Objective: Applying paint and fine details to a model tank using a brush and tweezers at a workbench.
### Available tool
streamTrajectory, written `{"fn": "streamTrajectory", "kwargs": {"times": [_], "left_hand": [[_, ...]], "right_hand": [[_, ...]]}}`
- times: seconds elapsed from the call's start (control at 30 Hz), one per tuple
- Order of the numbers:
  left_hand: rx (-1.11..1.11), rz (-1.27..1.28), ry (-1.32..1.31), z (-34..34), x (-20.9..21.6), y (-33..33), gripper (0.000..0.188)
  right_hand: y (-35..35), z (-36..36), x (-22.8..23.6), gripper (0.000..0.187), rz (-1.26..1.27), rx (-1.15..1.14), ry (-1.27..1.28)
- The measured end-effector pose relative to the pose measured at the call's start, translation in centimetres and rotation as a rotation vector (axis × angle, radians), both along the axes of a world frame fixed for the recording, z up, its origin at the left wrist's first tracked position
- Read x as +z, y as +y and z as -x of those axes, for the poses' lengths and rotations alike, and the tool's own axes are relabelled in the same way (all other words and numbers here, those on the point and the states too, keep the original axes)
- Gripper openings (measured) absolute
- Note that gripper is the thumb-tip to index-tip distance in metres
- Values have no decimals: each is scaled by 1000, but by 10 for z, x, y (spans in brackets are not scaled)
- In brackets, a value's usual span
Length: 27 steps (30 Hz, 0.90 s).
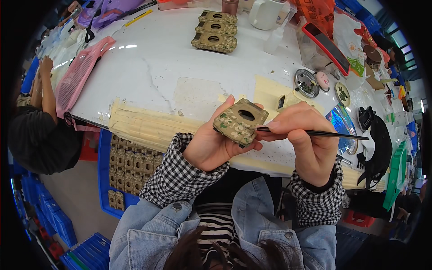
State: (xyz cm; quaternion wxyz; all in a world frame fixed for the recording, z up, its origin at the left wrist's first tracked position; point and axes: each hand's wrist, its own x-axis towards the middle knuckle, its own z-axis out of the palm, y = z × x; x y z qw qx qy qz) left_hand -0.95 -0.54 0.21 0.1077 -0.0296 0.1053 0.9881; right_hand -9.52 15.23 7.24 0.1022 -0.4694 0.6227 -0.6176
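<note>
My left hand (pixel 204 148) holds a camouflage toy tank hull (pixel 236 130) tilted above the table's near edge, with the thumb and fingers around its sides. A round dark hole opens in the hull's top face. In a pinch grip, my right hand (pixel 315 150) holds a thin black paintbrush (pixel 338 134). Its fine tip is at the hull's near right side; whether it touches cannot be made out. Behind my right fingers a small pale block with a dark face (pixel 281 102) sits on the table.
Three similar hulls (pixel 215 28) stand in a row at the back. A blue crate (pixel 104 180) of more hulls is at lower left. To the right lie a round metal dish (pixel 307 83) with dark bits and a red-cased phone (pixel 326 48). Another person (pixel 40 130) sits at left.
</note>
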Motion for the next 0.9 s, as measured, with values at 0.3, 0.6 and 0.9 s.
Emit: {"fn": "streamTrajectory", "kwargs": {"times": [0.3, 0.6, 0.9], "left_hand": [[3, 35, 26, 0, -10, -4, 60], [183, 133, 24, 0, -6, 0, 57], [212, 243, -14, 0, -8, 2, 55]], "right_hand": [[6, -1, 2, 25, 118, -43, -110], [63, 1, -2, 35, 142, -412, 16], [114, 3, -24, 23, 135, -785, 74]]}}
